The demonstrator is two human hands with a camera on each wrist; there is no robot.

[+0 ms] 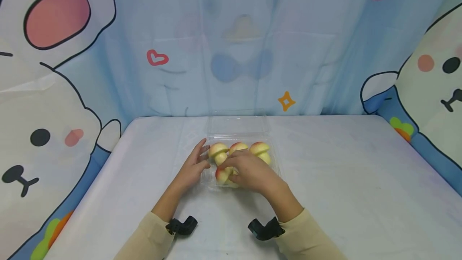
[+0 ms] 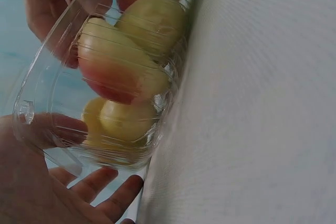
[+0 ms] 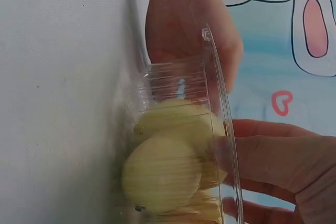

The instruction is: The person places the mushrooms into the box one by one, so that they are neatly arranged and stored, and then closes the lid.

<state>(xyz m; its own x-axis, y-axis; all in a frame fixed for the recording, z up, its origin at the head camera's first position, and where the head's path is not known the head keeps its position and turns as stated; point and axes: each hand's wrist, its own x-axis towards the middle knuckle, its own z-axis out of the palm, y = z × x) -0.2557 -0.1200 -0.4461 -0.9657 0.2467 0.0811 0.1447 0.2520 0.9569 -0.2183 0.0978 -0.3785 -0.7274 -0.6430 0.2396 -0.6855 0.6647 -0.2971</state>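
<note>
In the head view a clear plastic box [image 1: 275, 167] holds several yellow, red-blushed mushroom-shaped pieces. Three stand along the back: a left one [image 1: 218, 151], a middle one [image 1: 238, 146] and a right one [image 1: 260, 149]. My left hand [image 1: 189, 171] is at the box's left side, its fingers extended and spread and its thumb at the rim. From the front right my right hand [image 1: 252, 171] reaches over the box, thumb and fingers round a front mushroom-shaped piece [image 1: 221, 175]. Through the wall in the left wrist view, this piece [image 2: 118, 66] shows its red side.
The box's clear lid [image 1: 238, 125] stands open behind it, near the table's back edge. A white cloth covers the table [image 1: 343, 179]. Behind hangs a blue printed curtain [image 1: 306, 51]. Each sleeve cuff carries a black camera, left [image 1: 184, 226] and right [image 1: 265, 230].
</note>
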